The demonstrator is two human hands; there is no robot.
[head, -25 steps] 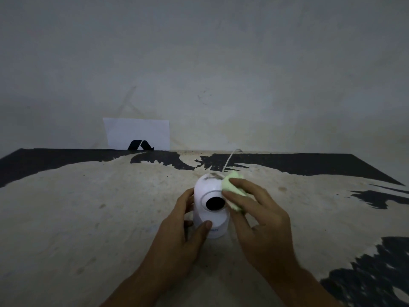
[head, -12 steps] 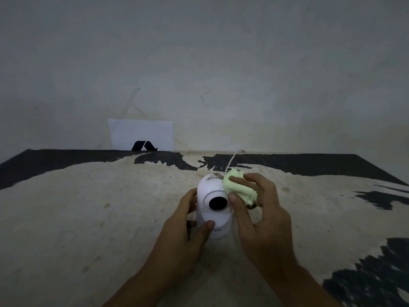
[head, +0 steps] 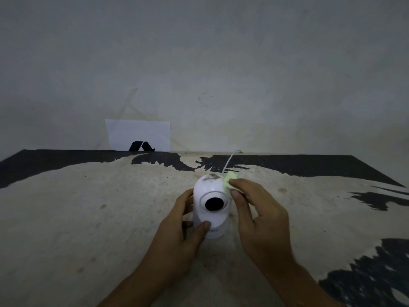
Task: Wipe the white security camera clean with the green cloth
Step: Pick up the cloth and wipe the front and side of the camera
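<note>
Paper (head: 138,134), white with a black angular mark at its lower edge, stands against the wall (head: 221,63) at far left, behind the back edge of the table (head: 88,218); the table's top is pale and worn, with black patches along the back and at the right corners.

Nearer the middle, the left hand (head: 177,235) wraps the camera (head: 211,209) from the left side; its fingers curl round the left flank and its thumb presses on the lower front of the body, just below the lens ring; the grip is closed on the camera, holding it upright on the table.

The camera stands near the middle of the table, close to the person; it is white, rounded at the top, with a dark round lens facing the viewer; a grey smudge of dirt lies on its crown; faint lettering shows near its base, too small to read.

A thin white cord (head: 230,161) rises from behind the camera towards the back edge of the table.

To the right, the cloth (head: 229,185), pale green and bunched, touches the upper right of the camera's head, just beside the dirt; the right hand (head: 261,218) pinches it between thumb and fingertips; the thumb lies along the camera's right side; most of the cloth is hidden under the fingers.
</note>
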